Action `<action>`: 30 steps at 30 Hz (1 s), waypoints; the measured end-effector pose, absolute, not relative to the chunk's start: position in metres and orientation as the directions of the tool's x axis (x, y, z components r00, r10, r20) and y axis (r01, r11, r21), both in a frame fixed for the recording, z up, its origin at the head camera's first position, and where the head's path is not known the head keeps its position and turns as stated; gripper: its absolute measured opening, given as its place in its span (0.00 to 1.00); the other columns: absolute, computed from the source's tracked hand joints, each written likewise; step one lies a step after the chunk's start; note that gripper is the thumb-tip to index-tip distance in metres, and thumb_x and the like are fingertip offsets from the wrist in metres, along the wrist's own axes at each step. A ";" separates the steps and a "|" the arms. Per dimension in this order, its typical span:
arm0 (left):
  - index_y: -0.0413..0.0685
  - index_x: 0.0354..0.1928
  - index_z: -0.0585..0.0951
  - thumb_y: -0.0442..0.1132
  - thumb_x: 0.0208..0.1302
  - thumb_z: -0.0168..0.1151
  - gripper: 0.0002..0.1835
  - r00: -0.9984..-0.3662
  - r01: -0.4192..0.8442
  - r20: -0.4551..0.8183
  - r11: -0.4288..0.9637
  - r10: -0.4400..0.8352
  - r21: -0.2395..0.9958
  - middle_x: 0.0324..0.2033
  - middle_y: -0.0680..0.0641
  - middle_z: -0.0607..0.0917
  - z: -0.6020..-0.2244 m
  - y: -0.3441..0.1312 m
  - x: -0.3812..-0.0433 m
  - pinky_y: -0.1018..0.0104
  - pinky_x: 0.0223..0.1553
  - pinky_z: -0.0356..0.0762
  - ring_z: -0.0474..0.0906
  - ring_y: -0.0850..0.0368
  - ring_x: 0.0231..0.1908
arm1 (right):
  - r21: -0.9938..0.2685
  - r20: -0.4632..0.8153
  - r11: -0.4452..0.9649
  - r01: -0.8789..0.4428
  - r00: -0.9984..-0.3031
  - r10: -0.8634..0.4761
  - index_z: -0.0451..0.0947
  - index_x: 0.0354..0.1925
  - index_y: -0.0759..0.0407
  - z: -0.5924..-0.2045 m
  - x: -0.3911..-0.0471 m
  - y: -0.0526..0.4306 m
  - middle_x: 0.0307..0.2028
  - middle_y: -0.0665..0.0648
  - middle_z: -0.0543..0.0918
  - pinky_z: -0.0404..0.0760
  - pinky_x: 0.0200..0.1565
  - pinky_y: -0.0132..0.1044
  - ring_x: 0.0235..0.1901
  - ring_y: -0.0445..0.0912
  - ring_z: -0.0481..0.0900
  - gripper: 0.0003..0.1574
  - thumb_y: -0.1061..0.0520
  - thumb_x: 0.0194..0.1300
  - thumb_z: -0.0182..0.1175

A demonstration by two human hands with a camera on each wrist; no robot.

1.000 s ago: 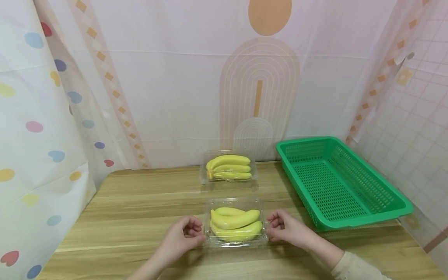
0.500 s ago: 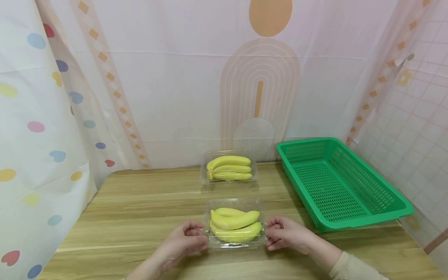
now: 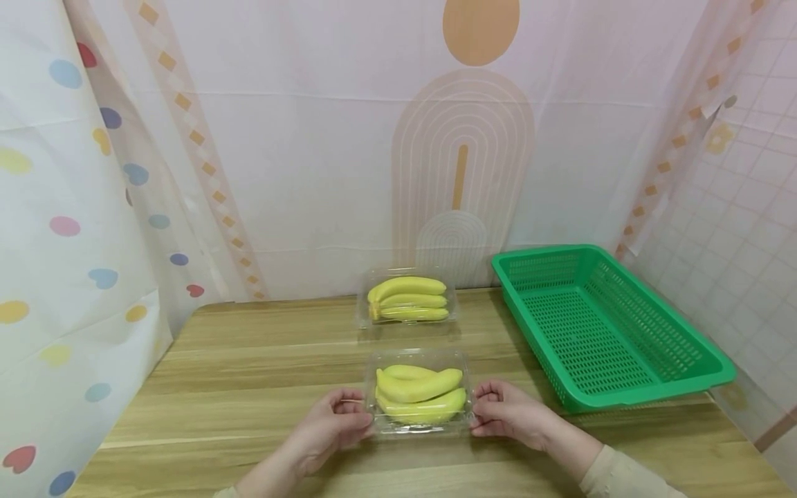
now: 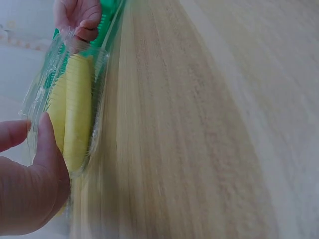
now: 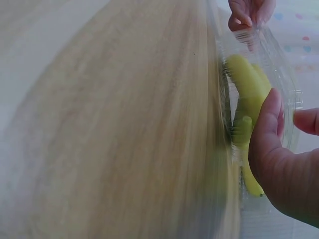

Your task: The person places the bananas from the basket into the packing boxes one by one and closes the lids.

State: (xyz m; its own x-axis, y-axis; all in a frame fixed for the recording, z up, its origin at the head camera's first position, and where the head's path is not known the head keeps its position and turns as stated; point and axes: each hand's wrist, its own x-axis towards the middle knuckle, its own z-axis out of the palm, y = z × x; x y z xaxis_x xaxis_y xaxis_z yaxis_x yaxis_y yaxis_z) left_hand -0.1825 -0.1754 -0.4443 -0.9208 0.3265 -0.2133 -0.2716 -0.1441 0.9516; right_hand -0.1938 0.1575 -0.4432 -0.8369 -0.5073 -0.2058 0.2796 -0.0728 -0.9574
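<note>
In the head view, a clear plastic clamshell box (image 3: 418,430) with several yellow bananas (image 3: 420,387) inside stands in front of the person. The left hand (image 3: 331,425) pinches the rim at the box's left end between thumb and fingers. At the opposite end, the right hand (image 3: 512,416) pinches the rim the same way. Each wrist view shows a thumb against the box wall: the left thumb (image 4: 47,144) and the right thumb (image 5: 269,117). The box is level, close over the table, and looks closed.
Behind it, near the table's back edge, stands another clear clamshell box (image 3: 452,308) of bananas. A green perforated basket (image 3: 629,399) sits on the right side of the wooden table (image 3: 249,366). Patterned curtains (image 3: 311,173) hang behind and at the left.
Both hands have closed in on the box's ends and taken hold of the rim. The front box has shifted slightly up in the head view; the rear box and basket stay put.
</note>
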 end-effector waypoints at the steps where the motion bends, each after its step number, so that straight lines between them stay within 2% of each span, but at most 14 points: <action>1: 0.24 0.58 0.63 0.22 0.59 0.61 0.27 -0.922 -0.269 -0.211 -0.145 0.324 0.952 0.38 0.45 0.76 -0.444 -0.175 -0.183 0.61 0.47 0.86 0.79 0.57 0.37 | -0.959 -0.202 -0.073 0.275 -0.840 -0.504 0.60 0.51 0.72 -0.443 -0.194 0.157 0.36 0.59 0.74 0.86 0.43 0.36 0.35 0.46 0.80 0.19 0.67 0.66 0.54; 15: 0.24 0.57 0.63 0.20 0.58 0.61 0.26 -0.939 -0.250 -0.199 -0.158 0.281 0.955 0.36 0.45 0.75 -0.444 -0.171 -0.185 0.61 0.45 0.86 0.80 0.57 0.35 | -0.971 -0.202 -0.033 0.237 -0.886 -0.417 0.60 0.53 0.77 -0.446 -0.199 0.149 0.37 0.59 0.72 0.86 0.38 0.33 0.32 0.45 0.79 0.20 0.71 0.65 0.53; 30: 0.23 0.56 0.62 0.18 0.56 0.60 0.27 -0.954 -0.234 -0.201 -0.134 0.221 0.963 0.35 0.45 0.74 -0.444 -0.166 -0.186 0.61 0.43 0.87 0.79 0.57 0.33 | -0.979 -0.201 0.031 0.203 -0.920 -0.336 0.61 0.50 0.76 -0.444 -0.198 0.141 0.35 0.60 0.71 0.83 0.33 0.32 0.30 0.46 0.77 0.18 0.73 0.64 0.52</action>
State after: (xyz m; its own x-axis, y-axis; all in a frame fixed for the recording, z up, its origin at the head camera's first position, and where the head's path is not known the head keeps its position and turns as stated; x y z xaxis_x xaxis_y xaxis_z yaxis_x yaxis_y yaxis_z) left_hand -0.1861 -0.1656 -0.4438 -0.9543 0.2213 -0.2006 -0.2335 -0.1339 0.9631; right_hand -0.1982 0.1414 -0.4441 -0.9203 -0.3355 -0.2011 0.2027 0.0308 -0.9788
